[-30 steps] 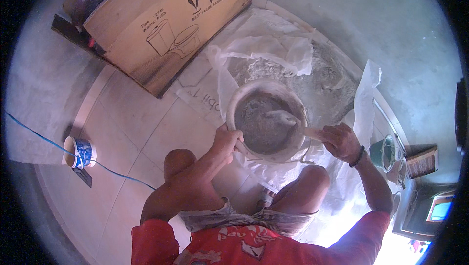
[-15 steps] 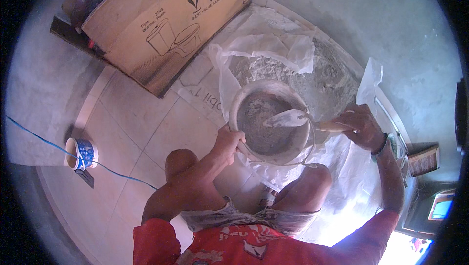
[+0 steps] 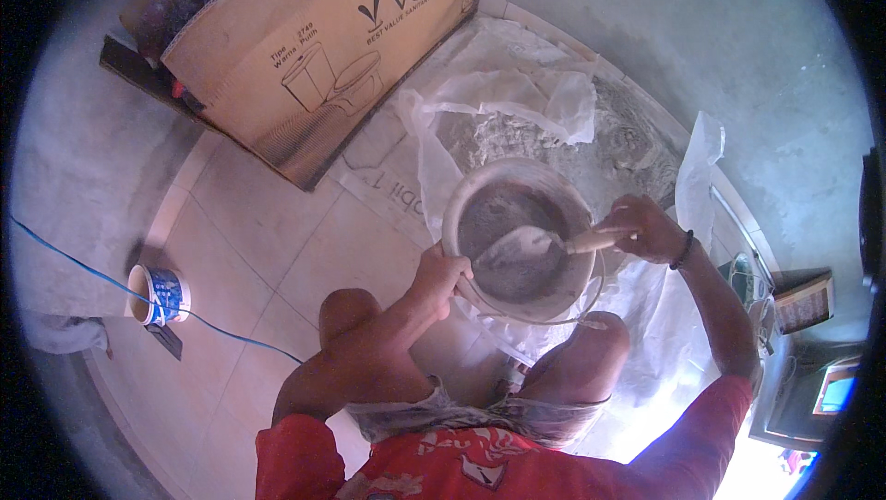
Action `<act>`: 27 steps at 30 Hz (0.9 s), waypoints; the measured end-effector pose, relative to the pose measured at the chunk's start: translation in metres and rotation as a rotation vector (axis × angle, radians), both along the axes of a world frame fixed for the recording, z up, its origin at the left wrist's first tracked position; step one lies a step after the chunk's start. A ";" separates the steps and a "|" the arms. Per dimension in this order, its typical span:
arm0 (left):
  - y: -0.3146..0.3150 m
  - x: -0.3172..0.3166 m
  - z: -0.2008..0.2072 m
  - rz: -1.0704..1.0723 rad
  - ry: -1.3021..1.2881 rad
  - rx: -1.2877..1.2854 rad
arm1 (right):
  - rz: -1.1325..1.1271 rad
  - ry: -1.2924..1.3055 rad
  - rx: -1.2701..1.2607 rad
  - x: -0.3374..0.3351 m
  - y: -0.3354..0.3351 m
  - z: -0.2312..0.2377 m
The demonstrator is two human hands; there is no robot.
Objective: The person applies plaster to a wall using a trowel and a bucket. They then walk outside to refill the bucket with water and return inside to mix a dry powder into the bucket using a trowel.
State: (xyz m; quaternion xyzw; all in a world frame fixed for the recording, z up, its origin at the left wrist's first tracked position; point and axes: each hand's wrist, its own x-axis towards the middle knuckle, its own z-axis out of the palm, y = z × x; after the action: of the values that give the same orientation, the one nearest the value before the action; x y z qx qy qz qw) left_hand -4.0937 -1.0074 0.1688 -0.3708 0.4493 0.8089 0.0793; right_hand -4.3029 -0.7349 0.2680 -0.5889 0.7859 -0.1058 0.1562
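Observation:
A round bucket [image 3: 459, 213] with a pale, dusty rim stands between and just beyond my knees, with grey powder [image 3: 513, 208] inside. My left hand [image 3: 440, 280] is closed on the bucket's left rim, the thumb over the edge. My right hand [image 3: 644, 229] grips the light handle of a trowel [image 3: 526, 247] at the bucket's right side. The trowel's leaf-shaped blade lies inside the bucket, against the grey powder; whether its tip is buried I cannot tell. A thin bail handle [image 3: 598, 292] droops along the bucket's near right side.
Beyond the bucket, a heap of grey powder [image 3: 628, 145] lies on a white plastic sheet [image 3: 544, 94] by the wall. A large cardboard box [image 3: 323, 66] stands at the far left. On the left floor are a small blue-and-white tub [image 3: 164, 295] and a blue cord [image 3: 235, 337].
My right hand has moved left and a little up, bringing the trowel blade lower into the bucket. The bucket appears slightly farther right and down; my left hand stays on its rim.

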 end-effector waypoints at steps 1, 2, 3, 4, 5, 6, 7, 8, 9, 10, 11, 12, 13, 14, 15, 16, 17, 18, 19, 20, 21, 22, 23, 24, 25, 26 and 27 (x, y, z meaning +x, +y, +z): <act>0.000 0.000 0.000 -0.008 0.002 0.000 | -0.040 -0.019 -0.006 -0.005 -0.002 -0.006; 0.001 -0.001 0.000 -0.018 0.004 0.000 | -0.080 -0.038 -0.011 -0.011 -0.004 -0.010; 0.002 -0.001 0.000 -0.012 0.009 0.007 | -0.123 -0.057 -0.015 -0.014 -0.003 -0.011; 0.002 -0.001 0.000 0.000 0.012 0.011 | -0.131 -0.048 -0.056 -0.013 -0.006 -0.010; 0.002 -0.001 -0.001 0.010 0.015 0.017 | -0.141 -0.039 -0.096 -0.010 -0.009 -0.007; 0.004 -0.002 -0.001 0.011 0.013 0.020 | -0.153 -0.029 -0.134 -0.008 -0.010 -0.003; 0.003 -0.001 0.002 0.019 0.009 0.016 | -0.188 -0.001 -0.140 -0.006 -0.010 0.002; 0.003 -0.001 0.004 0.026 0.004 0.016 | -0.223 0.027 -0.142 -0.002 -0.008 0.011; 0.001 0.000 0.002 0.022 -0.003 0.013 | -0.260 0.055 -0.144 0.003 -0.007 0.021; -0.001 0.000 -0.002 0.017 -0.008 0.011 | -0.277 0.044 -0.155 0.007 -0.005 0.032; -0.002 0.000 -0.005 0.007 -0.014 0.014 | -0.299 0.034 -0.162 0.011 -0.003 0.043; -0.002 0.001 -0.008 0.018 -0.008 0.018 | -0.320 0.024 -0.169 0.016 0.000 0.052; -0.001 0.000 -0.010 0.024 0.000 0.024 | -0.332 0.017 -0.145 0.020 0.002 0.059; -0.001 -0.001 -0.012 0.032 0.008 0.029 | -0.344 0.008 -0.121 0.025 0.003 0.065; 0.000 -0.001 -0.014 0.021 0.019 0.016 | -0.355 0.000 -0.098 0.029 0.003 0.071; -0.002 0.000 -0.016 0.017 0.029 -0.002 | -0.299 -0.024 -0.085 0.035 -0.004 0.080; -0.003 0.000 -0.016 0.012 0.038 -0.018 | -0.245 -0.049 -0.070 0.042 -0.013 0.088; -0.003 0.000 -0.016 0.019 0.031 -0.016 | -0.190 -0.074 -0.056 0.046 -0.020 0.092; -0.003 -0.001 -0.014 0.022 0.028 -0.012 | -0.175 -0.068 -0.005 0.047 -0.021 0.091; -0.003 -0.001 -0.013 0.027 0.024 -0.009 | -0.158 -0.063 0.046 0.048 -0.022 0.090; -0.004 -0.002 -0.012 0.025 0.024 -0.005 | -0.140 -0.058 0.097 0.049 -0.023 0.088; -0.004 -0.002 -0.012 0.023 0.025 0.000 | -0.127 -0.031 0.117 0.050 -0.026 0.089; -0.004 -0.002 -0.012 0.021 0.026 0.004 | -0.113 -0.004 0.138 0.050 -0.030 0.090; -0.004 -0.002 -0.012 0.006 0.026 0.001 | -0.100 0.023 0.159 0.050 -0.032 0.090; -0.006 -0.001 -0.012 -0.003 0.023 -0.007 | -0.108 0.077 0.181 0.050 -0.033 0.088; -0.008 0.000 -0.012 -0.011 0.020 -0.016 | -0.116 0.131 0.203 0.049 -0.034 0.085; -0.009 0.002 -0.012 0.002 0.025 -0.013 | -0.125 0.186 0.226 0.049 -0.035 0.083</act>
State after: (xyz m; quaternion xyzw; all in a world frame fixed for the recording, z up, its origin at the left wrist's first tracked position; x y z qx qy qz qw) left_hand -4.0917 -1.0167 0.1567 -0.3618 0.4551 0.8106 0.0704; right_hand -4.2538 -0.7695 0.3508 -0.5247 0.8391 0.0284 0.1411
